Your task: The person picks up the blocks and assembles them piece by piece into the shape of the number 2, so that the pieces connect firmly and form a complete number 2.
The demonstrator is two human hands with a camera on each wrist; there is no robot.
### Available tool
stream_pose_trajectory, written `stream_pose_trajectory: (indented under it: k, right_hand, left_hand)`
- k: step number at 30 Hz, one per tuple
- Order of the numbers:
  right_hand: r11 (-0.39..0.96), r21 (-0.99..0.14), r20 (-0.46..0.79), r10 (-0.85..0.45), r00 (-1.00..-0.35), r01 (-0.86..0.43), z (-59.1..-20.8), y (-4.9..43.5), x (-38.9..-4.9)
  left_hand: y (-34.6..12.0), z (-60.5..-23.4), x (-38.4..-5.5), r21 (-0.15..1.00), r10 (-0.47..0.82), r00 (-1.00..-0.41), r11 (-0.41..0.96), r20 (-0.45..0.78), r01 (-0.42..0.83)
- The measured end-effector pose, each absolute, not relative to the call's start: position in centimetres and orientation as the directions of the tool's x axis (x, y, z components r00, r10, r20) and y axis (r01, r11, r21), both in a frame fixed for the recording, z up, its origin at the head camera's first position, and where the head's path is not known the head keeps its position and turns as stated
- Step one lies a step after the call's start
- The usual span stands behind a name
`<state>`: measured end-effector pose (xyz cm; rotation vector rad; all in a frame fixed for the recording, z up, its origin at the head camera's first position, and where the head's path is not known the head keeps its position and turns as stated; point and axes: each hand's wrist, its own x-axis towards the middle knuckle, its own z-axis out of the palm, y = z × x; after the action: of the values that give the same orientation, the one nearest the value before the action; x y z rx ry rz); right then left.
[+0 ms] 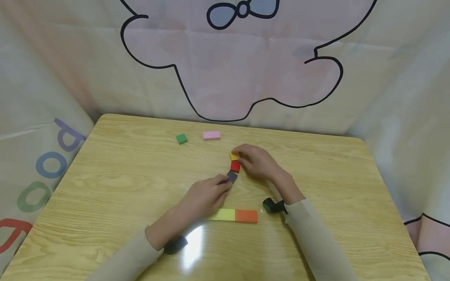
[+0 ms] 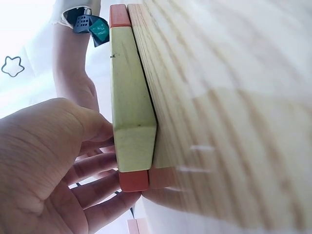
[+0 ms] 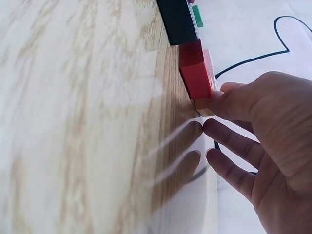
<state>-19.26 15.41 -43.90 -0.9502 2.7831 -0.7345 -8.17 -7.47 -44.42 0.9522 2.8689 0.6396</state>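
A dark, nearly black block (image 1: 231, 177), a red block (image 1: 235, 167) and a yellow block (image 1: 234, 156) form a bent row on the table. My left hand (image 1: 205, 196) holds the dark block between thumb and fingers. At the row's far end my right hand (image 1: 259, 162) pinches the yellow block, mostly covered by its fingers. In the right wrist view the red block (image 3: 196, 68) stands between the dark block (image 3: 178, 20) and my right thumb. In the left wrist view a yellow-green block (image 2: 130, 92) hides my left fingertips.
Nearer me, the yellow-green block (image 1: 223, 214) adjoins an orange block (image 1: 246, 216); my left hand covers their left end. Farther back lie a green block (image 1: 181, 139) and a pink block (image 1: 211, 135). A printed curtain (image 1: 225, 78) hangs behind the wooden table (image 1: 334, 175).
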Motion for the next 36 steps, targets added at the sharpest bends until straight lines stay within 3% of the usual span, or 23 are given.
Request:
stream_pose_trajectory:
  k: [14,36]
  right_hand:
    - [0.686,-0.552,0.055,-0.537,-0.842,-0.474,-44.5,15.3,-19.6]
    - [0.698,-0.535,0.061,-0.529,-0.847,-0.475,-45.0,14.8,-19.3]
  left_hand:
    - [-7.5,-44.5,-8.2,0.4,0.577,-0.813,0.729,0.079,0.556]
    - [-7.5,-44.6,-8.1,0.393,0.579,-0.812,0.731,0.074,0.558]
